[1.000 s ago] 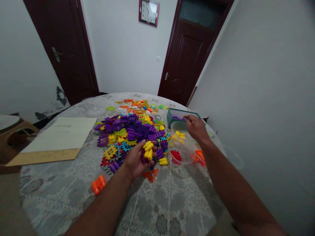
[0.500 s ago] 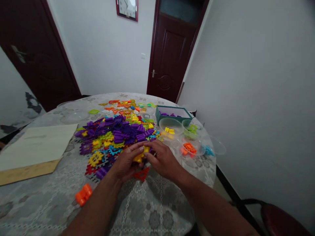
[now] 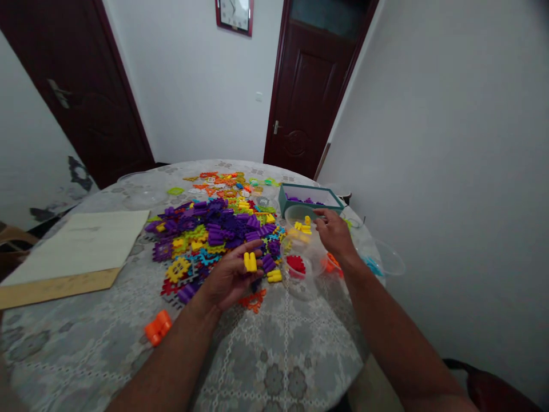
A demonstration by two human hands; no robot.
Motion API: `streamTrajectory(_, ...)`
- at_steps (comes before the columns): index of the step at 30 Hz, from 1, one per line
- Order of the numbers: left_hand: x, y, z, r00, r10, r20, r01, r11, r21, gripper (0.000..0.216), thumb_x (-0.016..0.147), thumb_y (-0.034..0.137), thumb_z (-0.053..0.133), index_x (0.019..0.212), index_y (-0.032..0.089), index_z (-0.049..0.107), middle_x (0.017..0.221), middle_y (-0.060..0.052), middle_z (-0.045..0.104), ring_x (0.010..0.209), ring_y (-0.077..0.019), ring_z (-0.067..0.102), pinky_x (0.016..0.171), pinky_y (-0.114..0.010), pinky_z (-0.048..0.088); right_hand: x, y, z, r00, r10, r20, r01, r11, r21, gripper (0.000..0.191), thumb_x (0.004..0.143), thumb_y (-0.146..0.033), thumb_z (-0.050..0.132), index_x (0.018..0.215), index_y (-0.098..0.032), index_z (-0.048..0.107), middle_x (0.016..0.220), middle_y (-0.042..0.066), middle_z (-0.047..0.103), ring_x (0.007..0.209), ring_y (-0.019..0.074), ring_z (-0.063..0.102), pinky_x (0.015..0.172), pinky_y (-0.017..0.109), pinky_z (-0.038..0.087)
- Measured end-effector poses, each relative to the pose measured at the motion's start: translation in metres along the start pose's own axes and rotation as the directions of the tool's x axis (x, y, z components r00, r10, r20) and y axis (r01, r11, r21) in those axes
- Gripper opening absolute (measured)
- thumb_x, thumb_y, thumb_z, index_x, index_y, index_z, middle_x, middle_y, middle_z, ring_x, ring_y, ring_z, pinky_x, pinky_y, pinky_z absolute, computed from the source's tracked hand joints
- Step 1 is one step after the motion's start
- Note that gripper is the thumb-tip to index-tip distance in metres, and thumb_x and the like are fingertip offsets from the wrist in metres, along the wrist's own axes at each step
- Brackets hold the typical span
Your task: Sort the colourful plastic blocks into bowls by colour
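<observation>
My left hand [image 3: 235, 273] is in front of the pile, palm up, its fingers curled round a yellow ribbed plastic building piece [image 3: 250, 262]. Out to the right, my right hand [image 3: 335, 230] is over the rim of a clear plastic bowl [image 3: 293, 214] that contains several yellow pieces [image 3: 302, 228]. One yellow piece [image 3: 307, 220] stands just left of the right fingertips, seemingly apart from them. The big mixed pile [image 3: 223, 226] of purple, yellow, blue and red pieces lies beyond the left hand. Another yellow piece [image 3: 274, 276] rests on the tablecloth to its right.
Clear bowls hold a red piece [image 3: 295, 265], orange pieces [image 3: 331, 264] and blue pieces [image 3: 372, 265]. Behind them is a green box [image 3: 285, 201] with purple pieces inside. An orange piece [image 3: 158, 328] lies near my left forearm. Paper on a board [image 3: 81, 240] is at left.
My hands were together over yellow pieces and have parted. The right hand has moved right and away to the yellow pieces' bowl; the left has turned palm up. The view has shifted slightly left.
</observation>
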State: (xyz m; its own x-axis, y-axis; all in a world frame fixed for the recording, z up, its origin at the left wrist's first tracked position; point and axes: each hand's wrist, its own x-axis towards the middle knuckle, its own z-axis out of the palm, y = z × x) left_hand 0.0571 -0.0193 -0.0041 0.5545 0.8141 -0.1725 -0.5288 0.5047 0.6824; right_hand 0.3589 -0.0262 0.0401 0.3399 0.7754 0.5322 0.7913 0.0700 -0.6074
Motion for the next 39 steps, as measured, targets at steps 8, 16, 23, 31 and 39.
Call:
streamTrajectory(8,0.0,-0.002,0.0,0.999,0.002,0.035,-0.001,1.0,-0.01,0.065,0.066,-0.004,0.067,0.128,0.013,0.07,0.116,-0.013,0.073,0.097,-0.0236,0.075,0.091,-0.038,0.062,-0.077,-0.068,0.015,0.937,-0.247,0.248,0.184,0.95,0.25,0.031,0.097,-0.022,0.06,0.126,-0.024,0.07,0.121,0.009,0.072,0.093,0.02,0.071,0.088,0.037,0.06)
streamTrajectory(16,-0.001,-0.003,0.0,0.984,-0.072,0.163,0.058,0.994,0.093,0.073,0.072,0.002,0.079,0.141,0.02,0.066,0.125,-0.012,0.074,0.095,-0.0189,0.074,0.079,-0.025,0.058,-0.106,-0.093,0.043,0.788,-0.443,0.428,0.365,0.895,0.255,0.054,0.094,-0.007,0.059,0.145,-0.024,0.056,0.145,0.013,0.06,0.137,0.0251,0.056,0.112,0.046,0.052)
streamTrajectory(23,-0.004,0.0,0.004,0.976,-0.116,0.183,0.11,0.993,0.046,0.048,0.088,0.017,0.075,0.135,0.015,0.068,0.104,-0.011,0.077,0.09,-0.0195,0.075,0.083,-0.03,0.061,-0.091,-0.097,0.019,0.815,-0.355,0.457,0.238,0.925,0.295,0.046,0.091,-0.012,0.067,0.134,-0.026,0.065,0.121,0.007,0.065,0.105,0.0198,0.065,0.094,0.037,0.057)
streamTrajectory(31,0.001,0.008,0.001,0.978,-0.149,0.145,0.17,0.975,-0.142,0.041,0.102,0.037,0.052,0.127,0.008,0.067,0.111,-0.022,0.077,0.1,-0.0304,0.078,0.102,-0.051,0.057,-0.013,-0.029,0.009,0.965,-0.138,0.222,0.137,0.99,0.02,0.046,0.086,-0.021,0.063,0.131,-0.018,0.068,0.123,0.012,0.065,0.081,0.0175,0.067,0.084,0.037,0.059)
streamTrajectory(39,0.0,0.009,0.004,0.986,-0.139,0.089,0.151,0.977,-0.15,0.044,0.103,0.04,0.05,0.127,0.007,0.065,0.112,-0.024,0.076,0.1,-0.0317,0.078,0.102,-0.051,0.057,0.002,-0.018,0.012,0.979,-0.204,0.023,0.205,0.975,-0.082,0.045,0.087,-0.015,0.055,0.13,-0.014,0.068,0.129,0.018,0.065,0.099,0.0247,0.067,0.1,0.046,0.056)
